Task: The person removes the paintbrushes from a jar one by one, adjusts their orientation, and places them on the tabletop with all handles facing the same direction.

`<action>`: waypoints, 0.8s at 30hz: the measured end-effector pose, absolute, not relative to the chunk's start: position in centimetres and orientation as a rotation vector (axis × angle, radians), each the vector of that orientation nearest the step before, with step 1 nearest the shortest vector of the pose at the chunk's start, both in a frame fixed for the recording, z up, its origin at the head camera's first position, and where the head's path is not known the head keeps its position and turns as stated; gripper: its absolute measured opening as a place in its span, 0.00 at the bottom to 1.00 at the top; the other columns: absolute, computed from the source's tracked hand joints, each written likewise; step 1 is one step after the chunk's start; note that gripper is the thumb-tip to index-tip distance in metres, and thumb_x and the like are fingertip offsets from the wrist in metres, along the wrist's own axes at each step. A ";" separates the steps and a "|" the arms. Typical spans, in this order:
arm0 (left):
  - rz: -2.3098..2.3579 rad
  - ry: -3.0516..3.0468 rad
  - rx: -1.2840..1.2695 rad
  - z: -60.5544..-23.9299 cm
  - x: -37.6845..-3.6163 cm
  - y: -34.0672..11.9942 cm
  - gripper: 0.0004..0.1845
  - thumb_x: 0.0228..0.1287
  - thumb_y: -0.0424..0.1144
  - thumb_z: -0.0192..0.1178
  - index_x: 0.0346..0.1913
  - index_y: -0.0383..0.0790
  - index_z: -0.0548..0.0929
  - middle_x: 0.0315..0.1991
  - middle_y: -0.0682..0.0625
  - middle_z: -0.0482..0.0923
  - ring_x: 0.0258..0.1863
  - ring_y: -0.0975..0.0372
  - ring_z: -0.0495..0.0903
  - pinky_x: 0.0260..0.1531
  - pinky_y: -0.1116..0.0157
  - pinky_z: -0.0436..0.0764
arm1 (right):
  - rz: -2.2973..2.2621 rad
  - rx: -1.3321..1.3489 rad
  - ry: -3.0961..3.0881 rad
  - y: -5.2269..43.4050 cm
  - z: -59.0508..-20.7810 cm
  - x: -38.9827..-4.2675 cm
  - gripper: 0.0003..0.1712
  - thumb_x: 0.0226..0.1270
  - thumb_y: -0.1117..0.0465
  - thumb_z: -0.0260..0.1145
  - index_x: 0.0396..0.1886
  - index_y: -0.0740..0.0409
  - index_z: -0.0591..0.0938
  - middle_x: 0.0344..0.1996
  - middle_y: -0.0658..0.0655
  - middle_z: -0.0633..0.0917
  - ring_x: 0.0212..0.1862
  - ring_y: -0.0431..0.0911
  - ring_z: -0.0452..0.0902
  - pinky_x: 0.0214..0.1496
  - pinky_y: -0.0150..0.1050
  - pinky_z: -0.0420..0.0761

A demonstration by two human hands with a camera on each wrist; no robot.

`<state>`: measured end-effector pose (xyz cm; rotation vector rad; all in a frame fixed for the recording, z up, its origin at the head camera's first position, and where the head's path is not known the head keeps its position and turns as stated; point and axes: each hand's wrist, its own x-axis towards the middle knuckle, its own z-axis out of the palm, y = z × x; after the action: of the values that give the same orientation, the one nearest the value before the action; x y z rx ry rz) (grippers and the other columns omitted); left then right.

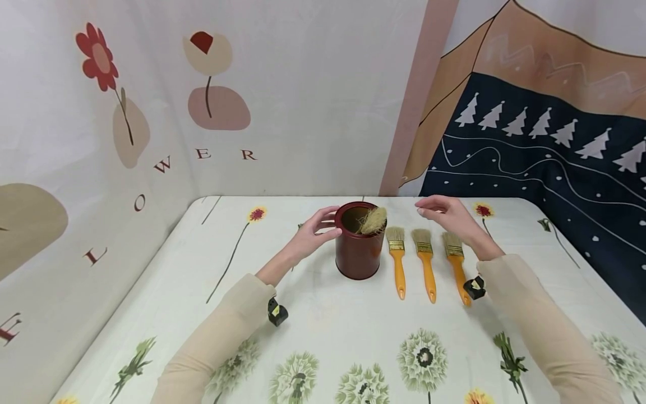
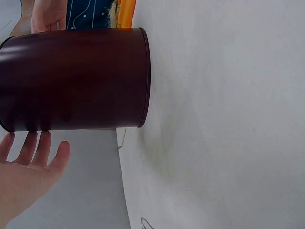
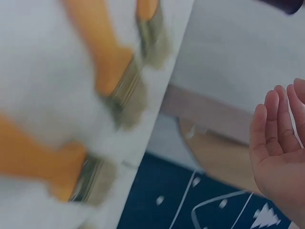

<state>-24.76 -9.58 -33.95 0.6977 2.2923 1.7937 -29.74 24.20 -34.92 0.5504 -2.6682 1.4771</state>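
Observation:
A dark red-brown paint can (image 1: pixel 358 255) stands upright on the table, its top uncovered. Over its right rim leans a pale, yellowish fibrous tuft (image 1: pixel 374 221). My left hand (image 1: pixel 314 233) is at the can's left side near the top; in the left wrist view its extended fingertips (image 2: pixel 45 134) are right at the can's wall. My right hand (image 1: pixel 450 217) is raised to the right of the can, its fingers loosely bent and holding nothing. Three flat paintbrushes, the nearest brush (image 1: pixel 397 261), the middle brush (image 1: pixel 425 264) and the outer brush (image 1: pixel 456 266), lie right of the can, bristles away from me.
A white tablecloth (image 1: pixel 323 314) printed with flowers covers the table. Behind it hang a pale cloth (image 1: pixel 313 101) with printed flowers and letters and, at the right, a dark cloth (image 1: pixel 525 151) with white trees. The table's far edge runs just behind the can.

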 end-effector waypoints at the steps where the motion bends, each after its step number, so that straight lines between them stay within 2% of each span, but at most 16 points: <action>1: 1.793 2.292 0.699 -33.9 -24.8 -9.6 0.29 0.61 0.35 0.55 0.64 0.36 0.58 0.58 0.39 0.62 0.56 0.51 0.63 0.52 0.58 0.67 | 1.471 0.588 -2.665 23.4 -34.1 -29.0 0.19 0.63 0.53 0.57 0.49 0.61 0.76 0.45 0.60 0.77 0.43 0.51 0.70 0.45 0.44 0.72; 7: 1.783 2.303 0.694 -33.9 -24.7 -9.6 0.29 0.61 0.35 0.55 0.64 0.37 0.58 0.58 0.39 0.62 0.56 0.51 0.63 0.52 0.58 0.67 | 1.447 0.666 -2.652 20.5 -32.2 -27.4 0.16 0.63 0.61 0.57 0.49 0.64 0.76 0.46 0.60 0.76 0.44 0.48 0.69 0.43 0.32 0.72; 15: 1.788 2.298 0.702 -33.9 -24.7 -9.5 0.29 0.61 0.35 0.55 0.64 0.36 0.58 0.58 0.39 0.62 0.56 0.51 0.63 0.52 0.57 0.67 | 1.479 0.910 -2.585 18.1 -30.8 -26.2 0.16 0.61 0.70 0.57 0.49 0.67 0.75 0.43 0.62 0.72 0.41 0.49 0.66 0.42 0.28 0.73; 18: 1.788 2.300 0.692 -33.9 -24.7 -9.5 0.29 0.61 0.35 0.55 0.64 0.36 0.59 0.58 0.39 0.62 0.56 0.51 0.63 0.52 0.58 0.67 | 1.489 0.970 -2.571 17.1 -29.8 -25.3 0.17 0.60 0.71 0.57 0.49 0.70 0.74 0.43 0.63 0.70 0.42 0.52 0.65 0.43 0.30 0.72; 24: 1.787 2.296 0.687 -33.9 -24.8 -9.5 0.29 0.61 0.36 0.55 0.64 0.37 0.59 0.58 0.40 0.62 0.56 0.52 0.63 0.51 0.59 0.68 | 1.539 0.999 -2.575 15.8 -28.9 -24.5 0.18 0.58 0.73 0.57 0.49 0.73 0.73 0.46 0.66 0.68 0.43 0.59 0.62 0.46 0.43 0.70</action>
<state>-24.77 -9.54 -33.90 0.6873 2.2958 1.7868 -24.48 15.80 -28.93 0.9986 -2.5747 1.5394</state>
